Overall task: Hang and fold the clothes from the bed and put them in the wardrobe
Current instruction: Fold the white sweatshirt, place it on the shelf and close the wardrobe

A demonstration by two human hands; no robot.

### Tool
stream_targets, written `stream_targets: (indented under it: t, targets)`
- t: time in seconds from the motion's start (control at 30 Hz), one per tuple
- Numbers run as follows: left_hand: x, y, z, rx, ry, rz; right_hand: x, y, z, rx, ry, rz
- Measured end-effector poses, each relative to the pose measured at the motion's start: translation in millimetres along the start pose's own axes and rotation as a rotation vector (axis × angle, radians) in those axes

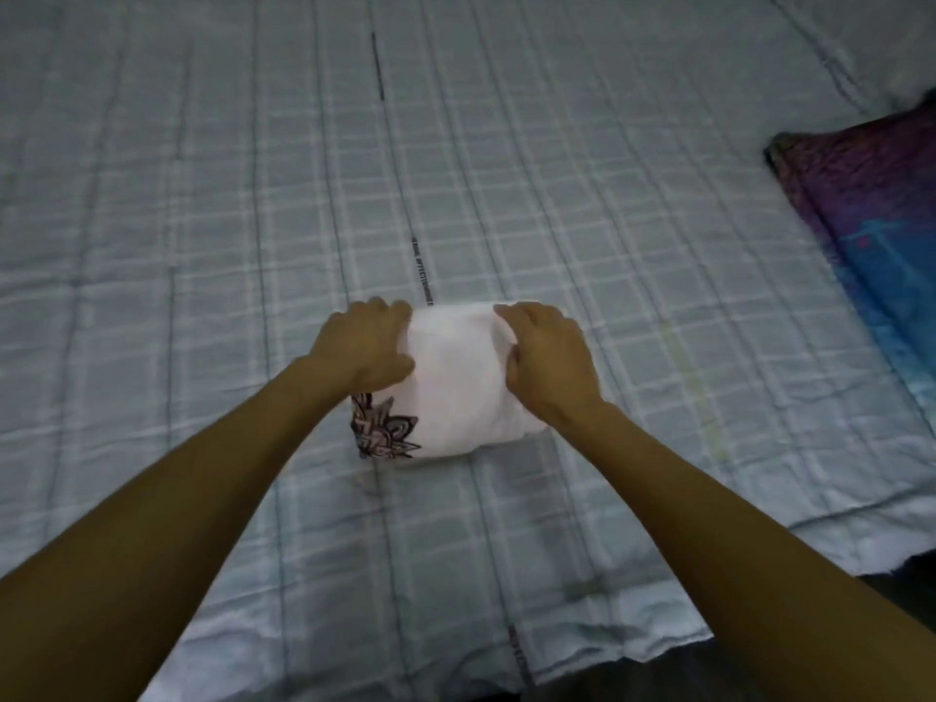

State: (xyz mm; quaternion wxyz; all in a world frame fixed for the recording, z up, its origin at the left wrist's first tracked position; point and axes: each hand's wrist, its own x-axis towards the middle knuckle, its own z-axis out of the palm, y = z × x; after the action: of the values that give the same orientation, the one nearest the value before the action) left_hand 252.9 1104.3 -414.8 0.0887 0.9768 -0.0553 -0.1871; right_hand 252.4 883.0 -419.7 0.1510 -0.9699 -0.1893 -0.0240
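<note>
Folding looks finished: the white shirt (463, 387) lies bundled on the bed (202, 220), with the left hand (362, 347) and right hand (549, 364) gripping its sides, fingers curled. The next move is probably lifting it whole towards the wardrobe.

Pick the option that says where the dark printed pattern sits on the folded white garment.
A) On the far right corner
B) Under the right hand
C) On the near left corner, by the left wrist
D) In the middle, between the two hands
C: the dark print shows on the near left corner of the white garment, just below the left hand, while the right hand holds the opposite side.
</note>
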Motion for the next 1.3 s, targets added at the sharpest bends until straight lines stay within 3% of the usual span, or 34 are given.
stream_targets:
  t: [0.17,0.23,0.3,0.43,0.7,1.1,1.3]
  targets:
    - [5.4,-7.4,86.8,0.138,-0.052,0.052,-7.4,2.7,85.1,-0.007,-0.477,-0.049]
    - [4.4,-4.9,114.3,0.151,-0.077,0.043,-8.0,4.7,108.9,-0.025,-0.543,-0.020]
    - [2.6,-2.5,133.1,0.179,-0.016,0.048,-9.3,5.0,121.7,-0.044,-0.441,-0.027]
    - [13.0,-6.3,147.3,0.183,0.112,0.040,5.8,12.9,136.6,-0.151,-0.216,-0.232]
    - [57.4,-17.0,154.7,0.159,0.154,0.040,46.9,39.3,175.0,-0.190,-0.382,-0.280]
    - [71.6,-9.2,157.2,0.125,0.363,0.071,56.1,46.2,175.1,-0.096,-0.175,-0.360]
    - [47.3,-20.9,117.7,0.096,0.452,0.056,61.7,9.0,141.5,-0.067,-0.124,-0.328]
